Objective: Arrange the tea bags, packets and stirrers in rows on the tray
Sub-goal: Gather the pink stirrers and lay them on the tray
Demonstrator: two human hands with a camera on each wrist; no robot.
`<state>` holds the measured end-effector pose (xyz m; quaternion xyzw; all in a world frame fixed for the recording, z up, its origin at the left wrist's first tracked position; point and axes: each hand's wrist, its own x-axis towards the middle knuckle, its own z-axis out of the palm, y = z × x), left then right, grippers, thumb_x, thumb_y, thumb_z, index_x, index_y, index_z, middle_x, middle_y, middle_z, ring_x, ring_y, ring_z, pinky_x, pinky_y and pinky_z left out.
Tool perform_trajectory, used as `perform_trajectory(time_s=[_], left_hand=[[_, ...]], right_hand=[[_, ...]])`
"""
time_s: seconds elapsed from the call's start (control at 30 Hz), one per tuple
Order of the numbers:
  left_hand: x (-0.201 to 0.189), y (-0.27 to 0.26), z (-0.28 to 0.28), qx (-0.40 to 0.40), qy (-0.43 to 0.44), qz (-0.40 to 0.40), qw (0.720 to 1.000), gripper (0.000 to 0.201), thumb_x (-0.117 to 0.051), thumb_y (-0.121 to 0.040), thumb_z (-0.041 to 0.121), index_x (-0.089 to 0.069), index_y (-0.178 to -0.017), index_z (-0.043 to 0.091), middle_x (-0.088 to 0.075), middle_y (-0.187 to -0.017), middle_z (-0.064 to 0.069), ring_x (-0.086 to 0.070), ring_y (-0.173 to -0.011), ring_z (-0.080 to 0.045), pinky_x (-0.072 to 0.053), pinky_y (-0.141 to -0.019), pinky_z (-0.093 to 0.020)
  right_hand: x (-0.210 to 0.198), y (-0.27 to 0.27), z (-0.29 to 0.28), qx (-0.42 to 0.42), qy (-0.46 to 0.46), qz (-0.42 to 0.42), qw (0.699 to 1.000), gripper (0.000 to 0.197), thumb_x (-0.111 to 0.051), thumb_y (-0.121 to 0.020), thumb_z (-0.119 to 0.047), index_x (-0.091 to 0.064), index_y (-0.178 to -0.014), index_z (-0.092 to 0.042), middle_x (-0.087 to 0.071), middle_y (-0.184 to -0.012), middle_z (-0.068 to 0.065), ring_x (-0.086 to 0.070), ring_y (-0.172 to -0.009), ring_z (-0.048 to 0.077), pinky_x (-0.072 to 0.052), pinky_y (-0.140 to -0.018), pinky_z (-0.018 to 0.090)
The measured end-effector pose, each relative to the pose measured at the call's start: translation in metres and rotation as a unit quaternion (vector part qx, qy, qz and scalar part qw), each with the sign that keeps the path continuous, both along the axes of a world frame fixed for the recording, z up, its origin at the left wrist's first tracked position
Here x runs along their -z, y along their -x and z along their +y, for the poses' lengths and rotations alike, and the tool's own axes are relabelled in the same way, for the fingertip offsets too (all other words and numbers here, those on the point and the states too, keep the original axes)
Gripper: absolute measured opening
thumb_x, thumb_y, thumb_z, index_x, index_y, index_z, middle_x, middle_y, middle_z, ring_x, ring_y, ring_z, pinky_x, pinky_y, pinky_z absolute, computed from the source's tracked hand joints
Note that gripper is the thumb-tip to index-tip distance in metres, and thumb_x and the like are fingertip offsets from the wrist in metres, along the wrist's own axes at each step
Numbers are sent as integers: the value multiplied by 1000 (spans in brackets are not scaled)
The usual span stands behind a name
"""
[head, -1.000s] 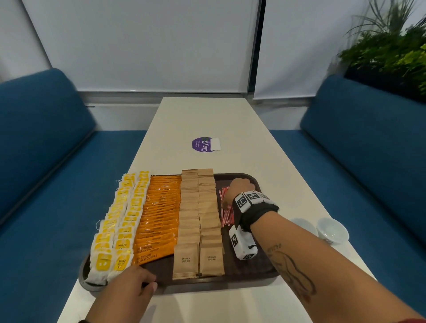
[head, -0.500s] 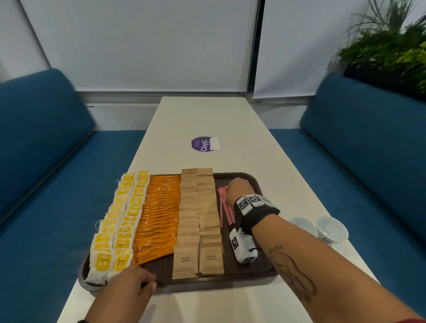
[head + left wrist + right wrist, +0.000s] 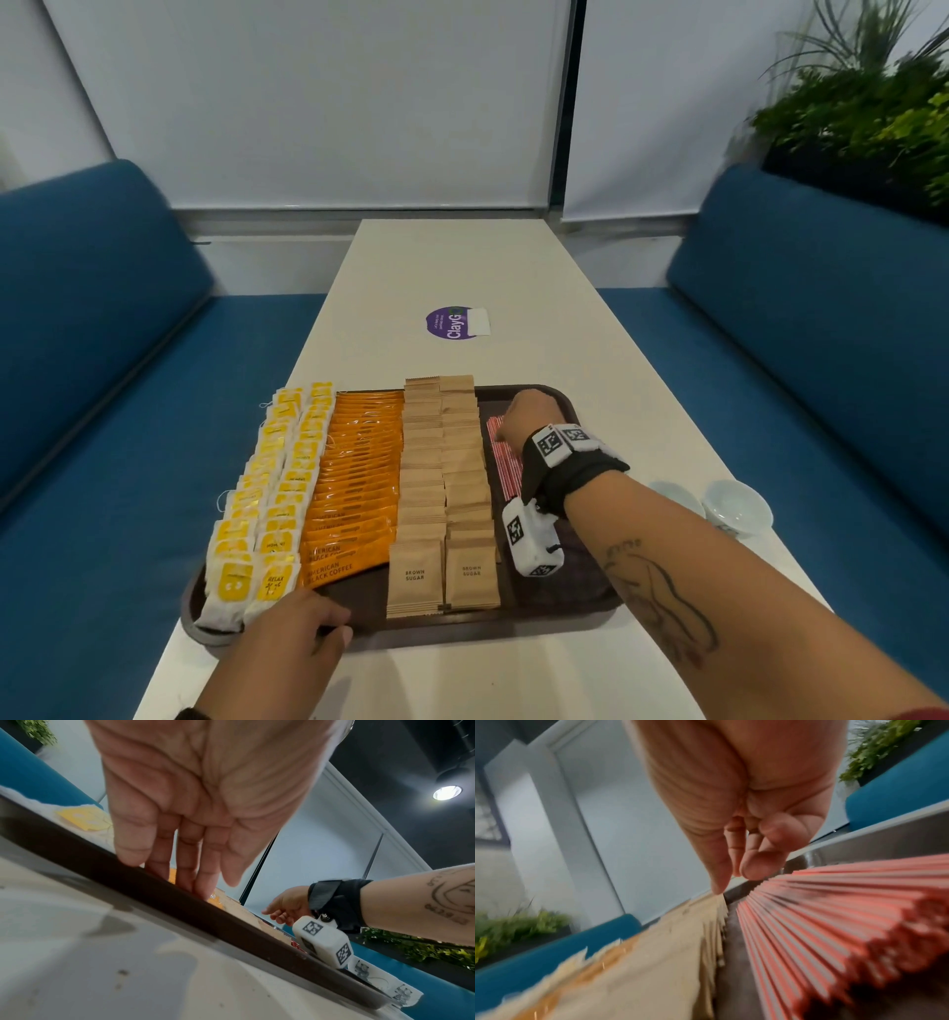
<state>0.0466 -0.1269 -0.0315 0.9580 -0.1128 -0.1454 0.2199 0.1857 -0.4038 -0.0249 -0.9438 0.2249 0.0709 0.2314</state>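
A dark brown tray (image 3: 488, 629) holds rows running away from me: yellow tea bags (image 3: 267, 493) at the left, orange coffee packets (image 3: 359, 478), two rows of brown sugar packets (image 3: 444, 478) and red-and-white stirrers (image 3: 506, 462) at the right. My right hand (image 3: 734, 876) hovers over the far ends of the stirrers (image 3: 834, 912). Its fingers point down, loosely straight, with nothing visibly between them. My left hand (image 3: 298, 637) rests on the tray's near rim (image 3: 154, 888) with straight fingers (image 3: 200, 882) reaching over the edge.
The tray lies on a long white table with a purple round sticker (image 3: 454, 322) farther out. Two small white cups (image 3: 737, 506) stand to the right of the tray. Blue sofas (image 3: 77, 360) flank the table, and plants (image 3: 873, 113) stand at the back right.
My right hand has shifted slightly to the right at the far end of the stirrers, which now lie straighter and closer together. The left hand has stayed on the rim.
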Motion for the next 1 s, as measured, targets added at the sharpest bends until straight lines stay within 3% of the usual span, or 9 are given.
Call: perform_trajectory(time_s=[0.07,0.27,0.3,0.43,0.53,0.57,0.67,0.83,1.0], left_hand=[[2,0,2,-3,10,2,1000,11,-56,-91,35,-50,-90,43,-52,-102,17,-48,-92,0,-40,-87,-12],[-3,3,1,6,41,5,999,12,-59,-90,29,-53,-88,39,-58,-104,15,-53,-98,-1,-43,-90,-15],[-6,4,-1,10,44,10,999,15,-60,-89,29,-51,-85,41,-59,-103,16,-54,-98,0,-43,-90,-16],[-12,10,-14,34,67,3,997,16,-59,-90,30,-53,-86,44,-59,-99,20,-55,-94,4,-44,-80,-12],[-15,17,-30,58,87,-10,994,14,-58,-90,30,-53,-89,43,-59,-98,20,-55,-93,3,-47,-83,-15],[-16,19,-35,64,89,-14,994,14,-58,-90,30,-53,-89,44,-59,-98,20,-55,-93,2,-48,-85,-18],[-16,23,-43,66,90,-30,993,14,-57,-90,31,-52,-93,44,-57,-101,20,-54,-93,3,-47,-86,-18],[-11,22,-33,45,25,-47,998,21,-56,-91,28,-57,-111,35,-55,-114,15,-54,-105,-3,-46,-94,-22],[-12,17,-3,40,-67,-64,995,25,-52,-93,32,-54,-118,37,-50,-121,13,-51,-110,-4,-42,-95,-19]], right_hand=[[-9,2,-7,26,-23,-26,999,31,-69,-84,-32,-67,-100,-6,-69,-97,8,-65,-83,21,-51,-73,27],[-45,30,-26,68,-83,-90,990,32,-66,-87,-31,-65,-104,-5,-68,-102,10,-65,-93,23,-53,-86,33],[-51,38,-27,69,-95,-104,988,30,-65,-88,-30,-66,-104,-5,-68,-100,10,-64,-90,22,-53,-84,32],[-67,86,-25,68,-195,-170,964,17,-63,-90,-24,-63,-98,-9,-61,-79,2,-53,-63,11,-41,-55,20],[-71,124,-21,51,-225,-192,954,10,-62,-90,-23,-61,-93,-13,-59,-76,-1,-51,-59,8,-38,-48,16],[-69,135,-20,43,-226,-194,953,8,-63,-89,-22,-61,-92,-15,-60,-78,-1,-52,-61,7,-42,-51,16],[-53,164,-16,5,-201,-174,964,7,-68,-85,-21,-62,-89,-20,-63,-89,-3,-57,-78,6,-50,-74,23],[-26,204,-1,-78,-127,-76,986,13,-68,-85,-27,-65,-98,-27,-61,-94,-14,-58,-92,4,-48,-87,22],[-12,211,8,-169,-38,-20,985,26,-63,-89,-24,-67,-114,-20,-62,-114,-5,-58,-109,13,-44,-96,26]])
